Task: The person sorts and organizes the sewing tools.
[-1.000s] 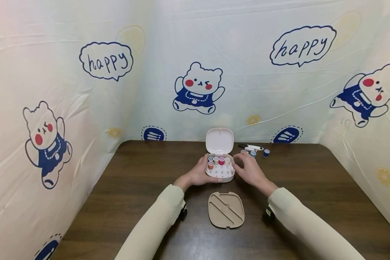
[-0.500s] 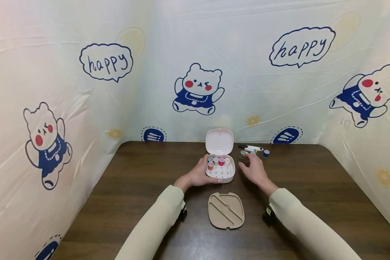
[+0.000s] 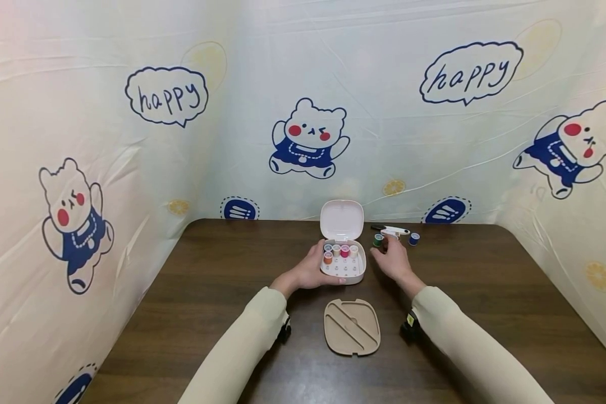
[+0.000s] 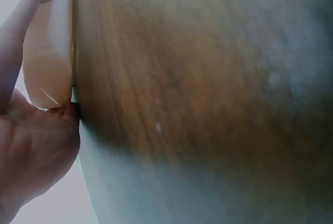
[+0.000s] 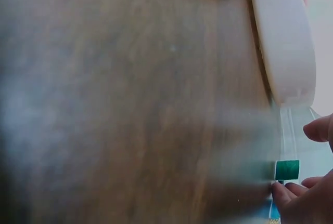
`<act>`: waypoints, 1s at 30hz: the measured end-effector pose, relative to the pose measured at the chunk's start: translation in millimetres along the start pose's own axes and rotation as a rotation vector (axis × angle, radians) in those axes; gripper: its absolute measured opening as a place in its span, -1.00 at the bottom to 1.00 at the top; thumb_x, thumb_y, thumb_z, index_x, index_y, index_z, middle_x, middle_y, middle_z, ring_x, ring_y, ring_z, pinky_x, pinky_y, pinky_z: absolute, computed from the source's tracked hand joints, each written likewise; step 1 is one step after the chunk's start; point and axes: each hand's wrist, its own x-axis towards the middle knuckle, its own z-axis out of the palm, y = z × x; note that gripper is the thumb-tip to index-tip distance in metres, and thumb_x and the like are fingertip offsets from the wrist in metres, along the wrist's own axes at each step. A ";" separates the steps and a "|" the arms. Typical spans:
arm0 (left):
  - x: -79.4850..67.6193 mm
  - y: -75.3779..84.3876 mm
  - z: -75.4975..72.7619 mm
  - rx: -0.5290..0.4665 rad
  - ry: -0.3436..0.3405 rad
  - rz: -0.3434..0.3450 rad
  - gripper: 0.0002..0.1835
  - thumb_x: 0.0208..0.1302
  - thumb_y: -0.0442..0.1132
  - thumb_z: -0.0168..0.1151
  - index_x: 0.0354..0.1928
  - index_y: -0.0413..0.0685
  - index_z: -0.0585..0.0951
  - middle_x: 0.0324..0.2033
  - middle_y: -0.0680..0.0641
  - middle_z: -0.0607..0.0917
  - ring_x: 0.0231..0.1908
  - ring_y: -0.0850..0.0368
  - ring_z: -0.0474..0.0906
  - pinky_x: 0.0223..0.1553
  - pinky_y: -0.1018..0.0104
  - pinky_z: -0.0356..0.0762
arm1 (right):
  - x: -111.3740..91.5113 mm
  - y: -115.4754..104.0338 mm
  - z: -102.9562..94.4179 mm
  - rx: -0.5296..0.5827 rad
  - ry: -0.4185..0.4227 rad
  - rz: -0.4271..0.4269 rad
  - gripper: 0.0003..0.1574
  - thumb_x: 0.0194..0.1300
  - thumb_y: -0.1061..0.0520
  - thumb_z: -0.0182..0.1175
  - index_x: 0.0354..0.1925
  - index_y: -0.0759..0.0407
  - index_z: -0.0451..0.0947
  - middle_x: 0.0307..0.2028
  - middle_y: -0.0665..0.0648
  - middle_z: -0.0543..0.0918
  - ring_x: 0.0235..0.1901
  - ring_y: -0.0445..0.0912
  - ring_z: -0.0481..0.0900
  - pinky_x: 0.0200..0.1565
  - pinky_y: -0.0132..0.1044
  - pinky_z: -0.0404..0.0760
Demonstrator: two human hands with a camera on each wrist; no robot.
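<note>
My left hand (image 3: 310, 270) grips the near left side of a white sewing box (image 3: 350, 279), its thumb along the front. The box's lid (image 3: 341, 220) is raised. Inside, a row of thread spools lines the back, a pink-red spool (image 3: 345, 251) among them, and an orange spool (image 3: 327, 258) sits in front at left. To the right of the box, my right hand (image 3: 395, 261) reaches toward loose spools, thumb apart from the fingers. A green thread spool (image 5: 287, 170) stands right by its fingertips. A blue spool (image 5: 274, 211) shows partly behind the fingers.
A dark blue spool (image 3: 414, 239) stands right of my right hand. Behind it lies a white and black tool (image 3: 395, 230). Nearer me, a beige grooved tray (image 3: 352, 327) lies flat on the brown table (image 3: 222, 269). A printed cloth (image 3: 399, 140) hangs behind.
My right hand has moved away from the box's right edge toward the loose spools, and the green spool has come into view. The left hand stays on the box.
</note>
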 end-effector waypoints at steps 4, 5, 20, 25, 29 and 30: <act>-0.3 -0.5 0.7 -0.002 -0.005 -0.003 0.22 0.06 0.02 0.62 0.55 -0.18 -0.01 0.33 -0.28 0.26 0.30 -0.08 0.29 0.36 0.03 0.26 | 3.4 -2.2 3.6 0.011 0.014 0.002 -0.25 0.37 0.17 0.22 0.39 0.51 0.26 0.21 0.54 0.50 0.24 0.33 0.48 0.30 0.14 0.39; -0.4 -0.7 1.0 -0.001 -0.005 -0.005 0.22 0.06 0.01 0.62 0.55 -0.18 -0.02 0.34 -0.29 0.26 0.30 -0.08 0.29 0.36 0.02 0.26 | 4.3 -2.5 4.7 0.017 0.024 0.002 -0.27 0.37 0.18 0.23 0.37 0.52 0.28 0.19 0.54 0.51 0.22 0.33 0.50 0.29 0.14 0.41; 2.1 -4.8 4.6 0.021 -0.012 -0.011 0.24 0.07 0.08 0.60 0.57 -0.11 -0.05 0.34 -0.24 0.25 0.30 -0.03 0.28 0.37 0.05 0.25 | 12.3 -1.5 13.7 0.024 0.119 -0.012 -0.65 0.33 0.17 0.32 -0.01 0.39 0.62 -0.09 0.36 0.72 0.02 0.23 0.62 0.15 0.06 0.47; 1.6 -2.0 1.5 0.005 -0.004 0.004 0.23 0.04 0.05 0.62 0.56 -0.15 -0.01 0.33 -0.27 0.27 0.31 -0.09 0.29 0.37 0.03 0.26 | 11.6 -4.9 11.9 0.048 0.109 -0.016 -0.74 0.36 0.17 0.30 -0.11 0.37 0.64 -0.19 0.33 0.73 -0.10 0.19 0.66 0.04 0.02 0.53; 0.9 -1.4 0.0 0.008 -0.006 -0.008 0.24 0.05 0.07 0.62 0.56 -0.16 -0.03 0.35 -0.29 0.25 0.33 -0.11 0.27 0.38 0.03 0.24 | 10.1 -7.0 9.1 0.103 0.071 0.010 -0.74 0.41 0.16 0.29 -0.10 0.37 0.67 -0.21 0.31 0.74 -0.16 0.13 0.67 -0.06 -0.12 0.55; 0.6 -1.2 -0.3 0.007 -0.007 -0.010 0.25 0.05 0.07 0.62 0.56 -0.16 -0.03 0.35 -0.28 0.25 0.33 -0.10 0.27 0.38 0.03 0.24 | 9.4 -7.6 8.0 0.130 0.057 0.024 -0.74 0.42 0.16 0.29 -0.09 0.37 0.67 -0.21 0.30 0.73 -0.18 0.10 0.67 -0.09 -0.17 0.55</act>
